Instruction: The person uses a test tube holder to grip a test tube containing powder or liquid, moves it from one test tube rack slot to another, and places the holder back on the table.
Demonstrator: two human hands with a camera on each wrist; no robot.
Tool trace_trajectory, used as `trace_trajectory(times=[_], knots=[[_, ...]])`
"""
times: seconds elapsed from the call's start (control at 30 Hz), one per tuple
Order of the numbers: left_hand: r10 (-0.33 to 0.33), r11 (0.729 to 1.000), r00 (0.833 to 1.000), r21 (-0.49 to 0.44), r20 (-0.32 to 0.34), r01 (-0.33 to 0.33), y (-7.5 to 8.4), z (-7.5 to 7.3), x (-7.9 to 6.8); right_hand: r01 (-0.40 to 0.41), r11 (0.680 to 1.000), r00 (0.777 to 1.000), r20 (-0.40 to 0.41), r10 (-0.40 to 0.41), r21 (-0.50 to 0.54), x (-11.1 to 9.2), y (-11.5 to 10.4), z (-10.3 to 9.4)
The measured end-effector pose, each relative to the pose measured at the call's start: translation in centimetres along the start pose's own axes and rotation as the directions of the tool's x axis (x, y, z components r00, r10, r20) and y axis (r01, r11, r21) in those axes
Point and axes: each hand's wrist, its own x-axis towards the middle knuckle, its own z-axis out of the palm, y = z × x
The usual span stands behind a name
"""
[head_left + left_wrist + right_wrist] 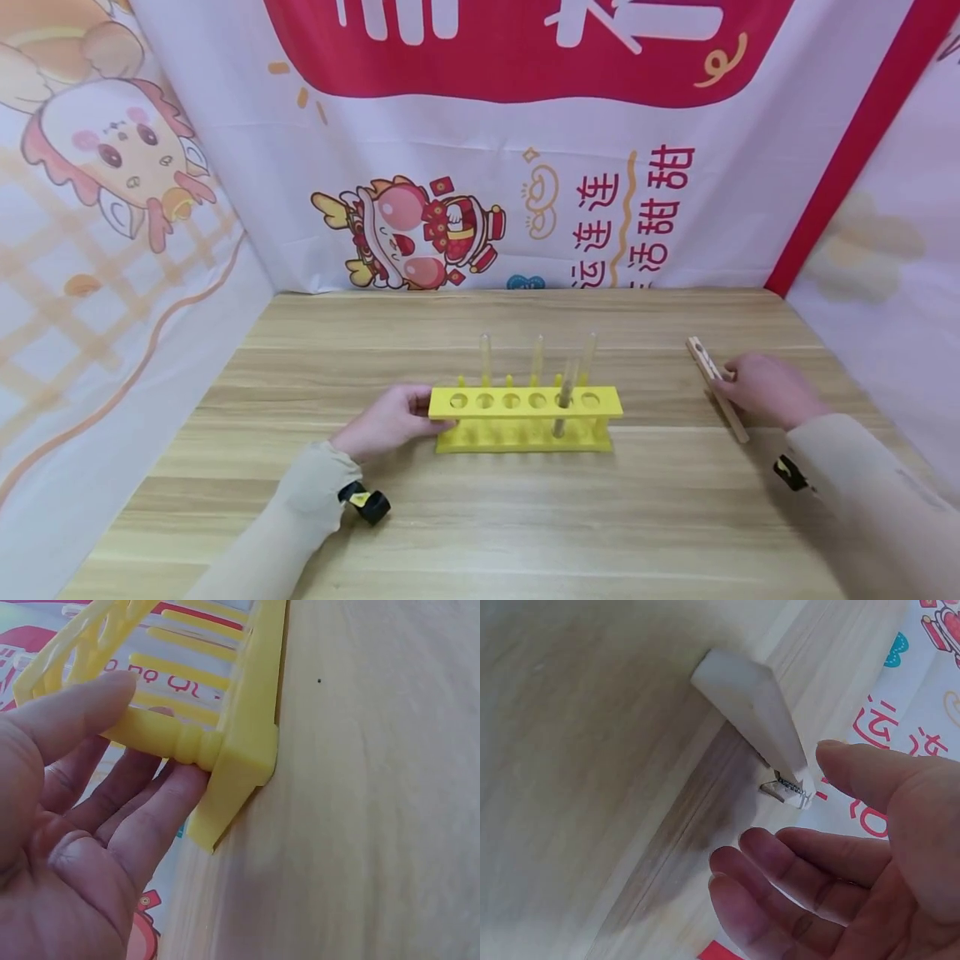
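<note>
A yellow test tube rack [525,412] stands on the table in the middle of the head view. My left hand [390,421] grips its left end; in the left wrist view the thumb and fingers go around the end post [154,733]. A clear test tube [566,396] leans in one hole of the rack. Behind, three more tubes sit rounded end up over pegs, among them a middle tube [537,358]. To the right, my right hand [776,392] is beside a wooden test tube clamp [727,408]. In the right wrist view, its loosely bent fingers stand apart from the clamp [754,697].
The wood-grain table [525,525] ends at a printed cloth backdrop [450,125]. Similar cloth hangs at the left side [90,292] and the right side [900,208]. A black wrist camera [366,502] is strapped at the left sleeve, another [790,472] at the right.
</note>
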Motion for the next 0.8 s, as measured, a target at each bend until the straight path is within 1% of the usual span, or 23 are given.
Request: trace_trajectory(times=[0.17, 0.27, 0.37, 0.53, 0.73, 0.8], knots=[[-0.058, 0.997, 0.998, 0.045, -0.029, 0.059, 0.06, 0.1, 0.05, -0.049, 0.999, 0.998, 0.039, 0.05, -0.003, 0.63, -0.24, 0.31], [-0.06, 0.997, 0.998, 0.045, -0.034, 0.061, 0.1, 0.14, 0.19, -0.077, 0.997, 0.996, 0.046, 0.076, 0.011, 0.75, -0.38, 0.26], [-0.054, 0.998, 0.998, 0.038, -0.032, 0.055, 0.15, 0.11, 0.29, -0.082, 0.996, 0.996, 0.045, 0.081, 0.023, 0.59, -0.45, 0.11], [-0.036, 0.999, 0.999, 0.025, -0.026, 0.037, 0.17, 0.32, 0.2, -0.072, 0.997, 0.997, 0.04, 0.07, 0.041, 0.16, -0.48, 0.0], [-0.016, 1.0, 1.0, 0.025, -0.024, 0.017, 0.2, 0.36, 0.1, -0.02, 1.0, 0.999, -0.028, 0.02, -0.002, -0.02, -0.16, 0.1], [-0.013, 1.0, 1.0, 0.017, -0.023, 0.013, 0.14, 0.29, 0.0, -0.01, 1.0, 0.999, -0.045, 0.01, 0.009, -0.08, -0.1, -0.13]])
